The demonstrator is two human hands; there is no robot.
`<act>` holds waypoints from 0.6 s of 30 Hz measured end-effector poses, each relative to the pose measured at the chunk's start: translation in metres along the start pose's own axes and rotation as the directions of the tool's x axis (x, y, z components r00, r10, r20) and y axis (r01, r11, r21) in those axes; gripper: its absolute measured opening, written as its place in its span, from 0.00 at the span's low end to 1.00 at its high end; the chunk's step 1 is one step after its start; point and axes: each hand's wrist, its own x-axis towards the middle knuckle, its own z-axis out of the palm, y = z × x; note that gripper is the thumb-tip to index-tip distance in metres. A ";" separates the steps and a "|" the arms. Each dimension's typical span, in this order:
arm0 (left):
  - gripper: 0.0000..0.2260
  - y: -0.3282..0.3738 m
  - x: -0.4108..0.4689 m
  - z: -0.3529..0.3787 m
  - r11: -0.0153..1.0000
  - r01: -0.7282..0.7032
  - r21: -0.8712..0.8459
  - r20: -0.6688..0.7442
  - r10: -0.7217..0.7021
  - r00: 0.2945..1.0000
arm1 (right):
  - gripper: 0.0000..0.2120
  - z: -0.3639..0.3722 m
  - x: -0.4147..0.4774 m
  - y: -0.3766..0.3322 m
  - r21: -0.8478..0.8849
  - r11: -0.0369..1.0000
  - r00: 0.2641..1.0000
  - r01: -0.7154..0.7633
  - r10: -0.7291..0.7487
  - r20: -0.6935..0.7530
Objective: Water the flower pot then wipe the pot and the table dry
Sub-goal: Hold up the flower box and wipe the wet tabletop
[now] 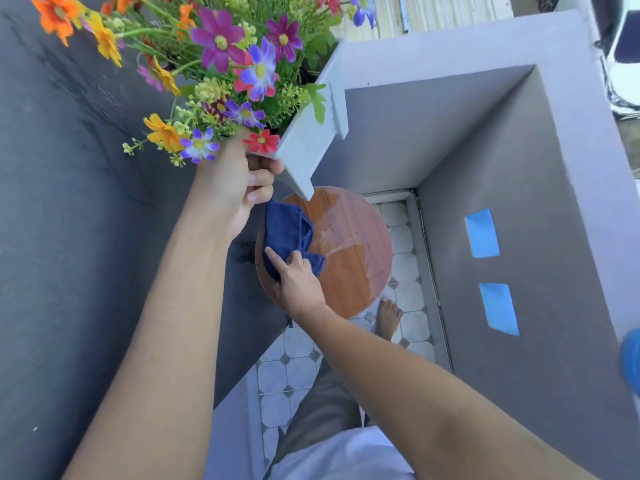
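Flower pot (306,147) up in the air, tilted, at twelve o'clock above the round wooden table (356,271), my left hand (239,188) clenched round its bottom corner, my right hand (294,282) pressing the blue cloth (287,233) onto the tabletop's nine o'clock side, wet streaks glistening beside it.

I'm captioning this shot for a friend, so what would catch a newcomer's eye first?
First, the white rectangular planter of bright artificial-looking flowers, lifted and tilted at upper left by the left hand. Below it, the right hand presses a dark blue cloth onto the round wooden table, where wet streaks gleam.
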 end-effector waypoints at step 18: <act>0.17 -0.008 -0.001 0.005 0.997 -0.005 0.080 0.052 0.001 0.999 | 0.23 -0.008 -0.023 0.050 -0.205 0.978 0.973 -0.047 -0.002 -0.233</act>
